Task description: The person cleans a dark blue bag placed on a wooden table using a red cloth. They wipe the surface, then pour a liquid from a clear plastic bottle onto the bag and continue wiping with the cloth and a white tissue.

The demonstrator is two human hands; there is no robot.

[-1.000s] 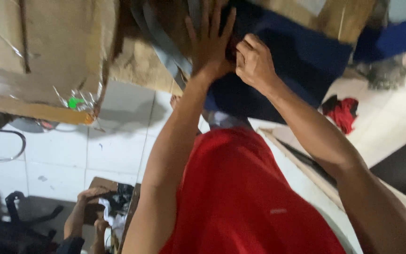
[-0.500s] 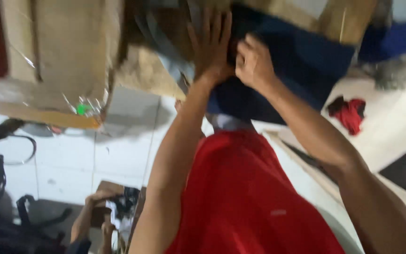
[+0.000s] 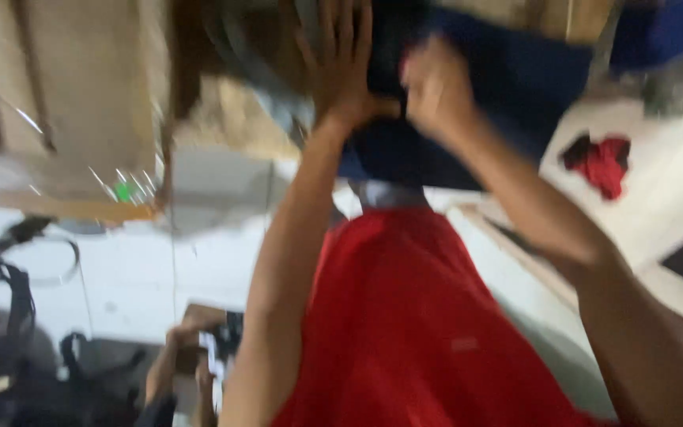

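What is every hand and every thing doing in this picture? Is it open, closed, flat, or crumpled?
Left hand: open, fingers spread, pressed flat on the dark blue cloth.
Right hand: curled into a closed grip on the dark blue cloth.
Dark blue cloth: held up, bunched between the hands.
Small red cloth: crumpled, lying alone on the white surface.
Brown cardboard box: blurred, flaps unclear.

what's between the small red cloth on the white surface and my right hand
In the head view, only dark blue fabric and bare white surface separate the crumpled red cloth from the right hand.
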